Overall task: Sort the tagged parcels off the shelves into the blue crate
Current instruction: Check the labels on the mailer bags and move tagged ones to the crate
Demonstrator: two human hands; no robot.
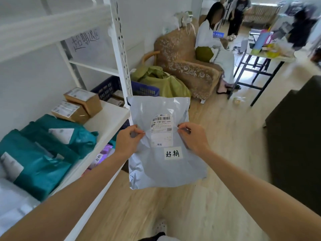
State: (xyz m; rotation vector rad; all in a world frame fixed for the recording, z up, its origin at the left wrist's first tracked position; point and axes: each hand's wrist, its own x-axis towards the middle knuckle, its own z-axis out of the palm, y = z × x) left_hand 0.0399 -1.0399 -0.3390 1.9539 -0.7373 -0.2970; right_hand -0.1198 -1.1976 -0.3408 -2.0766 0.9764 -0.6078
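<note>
I hold a pale grey poly-mailer parcel (161, 167) up in front of me, over the wooden floor. It bears a white shipping label and a small handwritten tag (173, 153). My left hand (129, 140) pinches its left side and my right hand (192, 136) pinches its right side, both at the level of the label. The blue crate (111, 86) stands behind the shelf upright, past the end of the shelf, with small boxes inside it. Its right part is hidden by the upright and the parcel.
A white shelf unit (107, 119) on my left carries two cardboard boxes (81, 101) and several teal bags (46, 153). A green sack (161, 80) and an armchair (187, 65) with a seated person lie beyond the crate. A dark cabinet (295, 145) stands at right.
</note>
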